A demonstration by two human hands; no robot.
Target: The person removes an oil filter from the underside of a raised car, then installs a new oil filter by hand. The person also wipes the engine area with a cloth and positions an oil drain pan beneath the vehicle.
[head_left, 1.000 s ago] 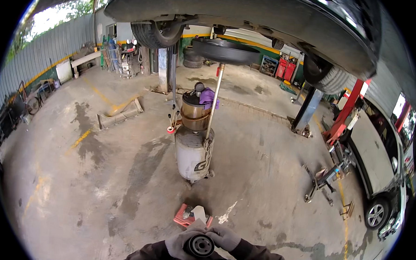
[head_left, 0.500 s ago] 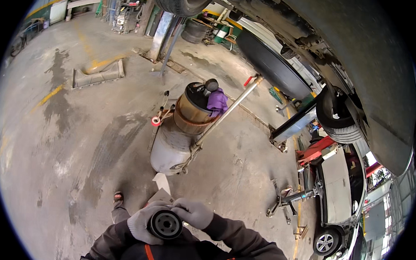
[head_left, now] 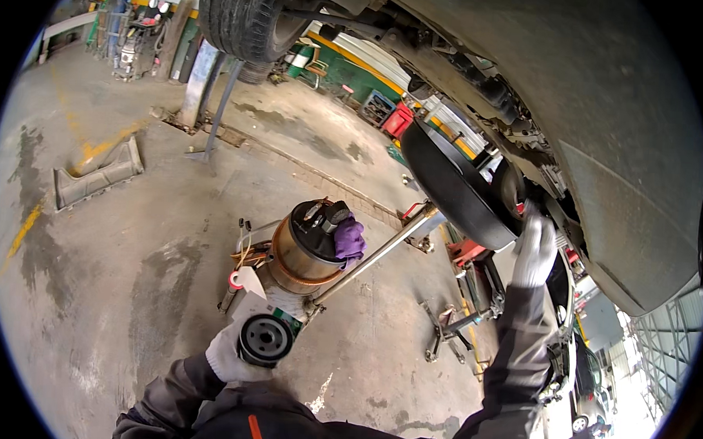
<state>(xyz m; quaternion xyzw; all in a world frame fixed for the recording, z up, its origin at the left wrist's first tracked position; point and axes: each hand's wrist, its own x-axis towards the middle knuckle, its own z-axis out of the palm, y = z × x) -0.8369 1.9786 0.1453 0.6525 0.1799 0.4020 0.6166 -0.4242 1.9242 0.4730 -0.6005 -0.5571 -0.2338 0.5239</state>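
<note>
Left hand: your gloved grip is closed round the black oil filter, low in front of your chest, its open threaded end turned up toward you.
Right hand: raised well away from the filter, palm and fingers pressed up at the underside of the lifted car, just beside the black drain funnel. Whether that grip is curled on a part or only pushing flat, you cannot tell.
Slip risk: you hold the filter with one hand only while your eyes and other arm go up; a loose or oily glove could let it drop to the concrete floor and dent the rim or pick up grit.
Spill risk: if you tip the filter, whatever is inside may run onto your sleeve.
Funnel risk: your right forearm passes close by the funnel's edge; a knock could swing it off its spot above the drain barrel.
Footing: dark stains lie on the floor near you and the barrel; they could be slick.
</note>
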